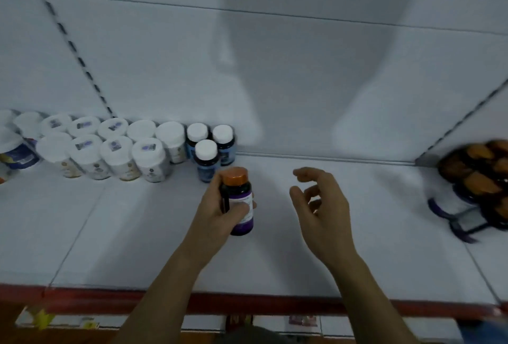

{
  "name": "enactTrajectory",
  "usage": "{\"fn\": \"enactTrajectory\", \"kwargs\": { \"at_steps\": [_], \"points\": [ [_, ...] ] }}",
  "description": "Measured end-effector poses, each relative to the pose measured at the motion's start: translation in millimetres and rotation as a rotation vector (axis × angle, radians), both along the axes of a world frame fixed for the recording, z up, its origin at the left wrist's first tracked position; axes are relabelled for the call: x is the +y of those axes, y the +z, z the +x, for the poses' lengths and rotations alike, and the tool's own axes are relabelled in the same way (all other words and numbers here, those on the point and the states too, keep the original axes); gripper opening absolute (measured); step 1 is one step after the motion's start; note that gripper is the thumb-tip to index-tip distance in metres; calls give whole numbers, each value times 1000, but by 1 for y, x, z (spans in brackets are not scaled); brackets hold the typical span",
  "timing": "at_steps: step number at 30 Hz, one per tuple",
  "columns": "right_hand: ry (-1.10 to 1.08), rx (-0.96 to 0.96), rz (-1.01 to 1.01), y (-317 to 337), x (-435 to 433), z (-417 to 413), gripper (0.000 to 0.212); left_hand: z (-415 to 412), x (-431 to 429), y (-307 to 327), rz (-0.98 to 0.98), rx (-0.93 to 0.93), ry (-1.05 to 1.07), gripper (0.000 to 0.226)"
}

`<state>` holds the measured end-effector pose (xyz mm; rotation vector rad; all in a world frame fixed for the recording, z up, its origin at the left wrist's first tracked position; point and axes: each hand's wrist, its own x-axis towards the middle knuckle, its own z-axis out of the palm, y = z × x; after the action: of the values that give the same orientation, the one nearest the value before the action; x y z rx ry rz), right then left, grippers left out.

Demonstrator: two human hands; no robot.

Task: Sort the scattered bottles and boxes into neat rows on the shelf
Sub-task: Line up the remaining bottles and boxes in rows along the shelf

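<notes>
Obs.: left hand [217, 213] wraps a dark bottle [238, 192] with an orange cap. The thumb lies across the label and the fingers curl round the far side. The bottle is upright, over the shelf [302, 250] about mid-depth, just in front and to the right of three small blue bottles [206, 162] with white caps. I cannot tell whether its base touches the board.

Right hand [324, 206] hovers beside it, apart from it, with fingers loosely bent and nothing in them.

Already in order: white-lidded jars [118, 151] in two rows against the back wall at left, with the blue bottles closing that run. A heap of orange-capped bottles [478, 178] sits far right, well apart (blurred, count not readable).

Judged step: starting a new row for the orange-capped kind, right of the blue ones.

How to do it well:
- Go to the back wall first, so that the row fills from back to front.
- Pass to the right of the front blue bottle; it stands out alone and looks easy to tip.
- Set the base down flat, label outward, just beside the rear blue bottle.
- Loosen the thumb only once the bottle stands.
- The free right hand is best sent toward the heap for the next one.
</notes>
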<state>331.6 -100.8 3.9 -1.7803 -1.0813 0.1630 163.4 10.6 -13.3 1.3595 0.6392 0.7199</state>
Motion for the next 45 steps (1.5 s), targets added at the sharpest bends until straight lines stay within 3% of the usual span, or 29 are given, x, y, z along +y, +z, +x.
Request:
{"fn": "enactTrajectory", "kwargs": {
  "at_steps": [4, 8, 12, 16, 20, 23, 26, 28, 30, 35, 37, 41, 45],
  "points": [
    [-295, 4, 69, 0, -68, 52, 24, 82, -32, 11, 59, 46, -129, 46],
    [-542, -157, 212, 6, -139, 106, 18, 169, -78, 20, 130, 47, -125, 38],
    [-741, -141, 197, 7, -185, 162, 32, 233, -118, 19, 235, 65, -205, 40],
    [-696, -118, 132, 11, -216, 216, 40, 264, -139, 4, 307, 147, -230, 46],
    [-486, -142, -129, 25, -237, 273, 64, 280, -151, -5, 356, 186, -253, 48],
    [-203, -211, -317, 35, -243, 303, 60, 287, -159, -1, 375, 200, -278, 57],
    [-69, -254, -442, 31, -241, 314, 50, 291, -165, 20, 436, 181, -109, 64],
    [-98, -211, -420, 25, -243, 316, 43, 306, -164, 49, 636, 123, -27, 47],
    [-158, -132, -354, 20, -252, 318, 39, 334, -161, 83, 886, 164, -120, 35],
    [-392, 35, -88, 14, -283, 312, 38, 433, -166, 121, 1287, 611, -613, 44],
    [-452, 117, -36, 13, -292, 310, 37, 457, -166, 117, 1351, 712, -663, 42],
    [-451, 157, -39, 14, -302, 309, 40, 472, -143, 107, 1476, 821, -623, 62],
    [-428, 325, 100, 21, -302, 308, 28, 474, -128, 98, 1403, 830, -699, 64]
  ]
}}
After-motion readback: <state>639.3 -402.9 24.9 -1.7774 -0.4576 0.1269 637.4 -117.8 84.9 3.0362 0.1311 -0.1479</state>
